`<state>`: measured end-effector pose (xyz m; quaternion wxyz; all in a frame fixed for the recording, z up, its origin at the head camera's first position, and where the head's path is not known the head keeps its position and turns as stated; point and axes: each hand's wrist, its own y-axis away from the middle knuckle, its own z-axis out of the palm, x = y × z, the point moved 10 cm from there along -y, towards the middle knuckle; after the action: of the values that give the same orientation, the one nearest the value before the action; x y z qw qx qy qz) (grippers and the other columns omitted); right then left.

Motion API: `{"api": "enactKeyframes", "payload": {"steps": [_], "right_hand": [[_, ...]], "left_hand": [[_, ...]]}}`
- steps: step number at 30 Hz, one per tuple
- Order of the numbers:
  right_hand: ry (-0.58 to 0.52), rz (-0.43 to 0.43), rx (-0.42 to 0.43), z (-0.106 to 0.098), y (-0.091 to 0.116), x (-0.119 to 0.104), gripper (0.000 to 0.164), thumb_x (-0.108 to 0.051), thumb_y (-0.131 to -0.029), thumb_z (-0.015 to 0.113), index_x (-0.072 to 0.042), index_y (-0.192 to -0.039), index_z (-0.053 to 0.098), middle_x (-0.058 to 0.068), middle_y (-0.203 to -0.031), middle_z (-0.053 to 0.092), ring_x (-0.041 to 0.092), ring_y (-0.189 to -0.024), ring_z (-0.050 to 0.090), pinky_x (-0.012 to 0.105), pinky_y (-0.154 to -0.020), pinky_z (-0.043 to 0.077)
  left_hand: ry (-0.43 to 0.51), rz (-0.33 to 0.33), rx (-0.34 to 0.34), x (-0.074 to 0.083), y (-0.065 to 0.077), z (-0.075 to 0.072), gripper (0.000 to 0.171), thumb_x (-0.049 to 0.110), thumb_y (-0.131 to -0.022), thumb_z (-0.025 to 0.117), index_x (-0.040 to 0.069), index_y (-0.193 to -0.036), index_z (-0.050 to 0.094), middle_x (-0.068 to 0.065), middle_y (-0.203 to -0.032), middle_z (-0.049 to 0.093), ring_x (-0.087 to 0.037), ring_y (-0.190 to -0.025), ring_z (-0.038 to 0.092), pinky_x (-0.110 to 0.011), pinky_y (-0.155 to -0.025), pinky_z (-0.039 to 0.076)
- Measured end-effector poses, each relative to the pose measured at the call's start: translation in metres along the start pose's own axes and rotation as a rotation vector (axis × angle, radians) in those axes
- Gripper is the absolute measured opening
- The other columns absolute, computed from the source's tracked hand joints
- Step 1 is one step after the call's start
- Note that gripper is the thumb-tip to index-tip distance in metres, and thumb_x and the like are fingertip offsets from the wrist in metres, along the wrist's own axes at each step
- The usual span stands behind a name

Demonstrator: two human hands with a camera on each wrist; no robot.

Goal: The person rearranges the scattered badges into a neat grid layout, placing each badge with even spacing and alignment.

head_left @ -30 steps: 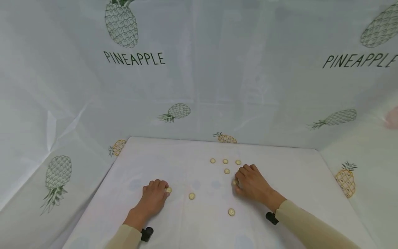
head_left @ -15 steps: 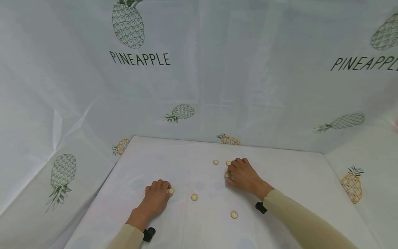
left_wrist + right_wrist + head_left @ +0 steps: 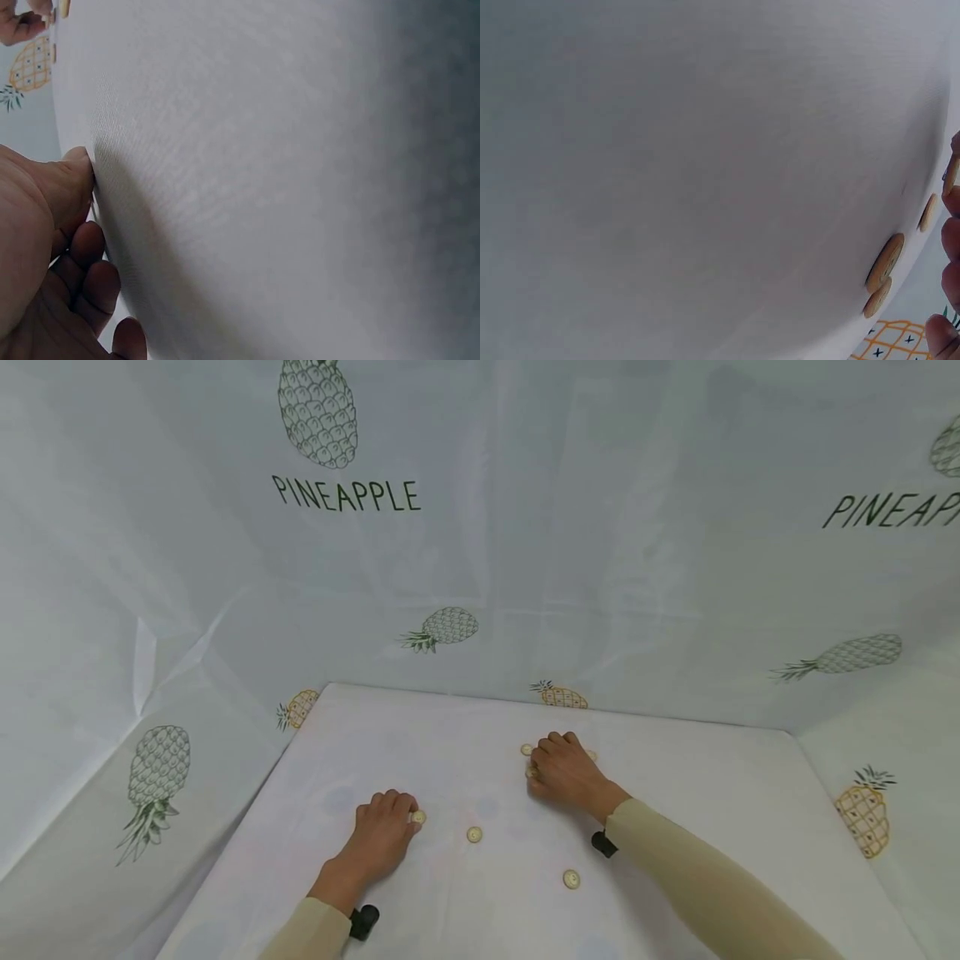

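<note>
Small round wooden discs with dark marks on their faces lie on the white cloth-covered table. My left hand [image 3: 386,833] rests low on the cloth and pinches one disc [image 3: 418,817] between thumb and index finger. In the left wrist view, the thumb [image 3: 71,184] meets the cloth and the other fingers are curled. My right hand [image 3: 564,771] is farther back, pinching another disc [image 3: 951,174] at its fingertips, close over the cloth. One disc [image 3: 527,749] lies just beyond those fingertips; another [image 3: 592,756] shows behind the hand, which hides part of the group.
Between the hands lies a single disc [image 3: 474,834], and another [image 3: 572,879] lies nearer the front. Two discs overlap in the right wrist view, the nearer disc [image 3: 885,262] in front. A white pineapple-print sheet [image 3: 600,568] hangs round the table's back and sides.
My right hand has moved left and slightly back across the table with its disc, uncovering a disc behind it. My left hand keeps its pinch in place. The head view has shifted slightly.
</note>
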<state>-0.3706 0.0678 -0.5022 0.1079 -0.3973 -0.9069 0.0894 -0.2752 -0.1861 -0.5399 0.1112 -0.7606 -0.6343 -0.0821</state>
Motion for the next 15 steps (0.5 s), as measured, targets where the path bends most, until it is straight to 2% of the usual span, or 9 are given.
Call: {"api": "enactKeyframes", "payload": {"steps": [8, 15], "right_hand": [[-0.046, 0.041, -0.076, 0.009, -0.007, 0.001, 0.018, -0.031, -0.094, 0.069, -0.014, -0.093, 0.071, 0.000, -0.089, 0.063, 0.022, -0.087, 0.051, 0.044, -0.087, 0.043], [-0.037, 0.048, -0.079, 0.012, -0.007, 0.001, 0.019, -0.032, -0.094, 0.068, -0.014, -0.094, 0.073, -0.001, -0.090, 0.063, 0.021, -0.087, 0.051, 0.044, -0.088, 0.044]], "left_hand": [[0.017, 0.002, -0.003, 0.003, 0.000, -0.004, 0.022, 0.020, -0.098, 0.077, 0.012, -0.110, 0.062, -0.003, -0.104, 0.059, -0.022, -0.097, 0.052, -0.050, -0.086, 0.045], [0.013, 0.002, -0.008, 0.002, -0.001, -0.003, 0.022, 0.020, -0.097, 0.077, 0.012, -0.111, 0.062, -0.003, -0.104, 0.059, -0.022, -0.096, 0.052, -0.050, -0.086, 0.045]]}}
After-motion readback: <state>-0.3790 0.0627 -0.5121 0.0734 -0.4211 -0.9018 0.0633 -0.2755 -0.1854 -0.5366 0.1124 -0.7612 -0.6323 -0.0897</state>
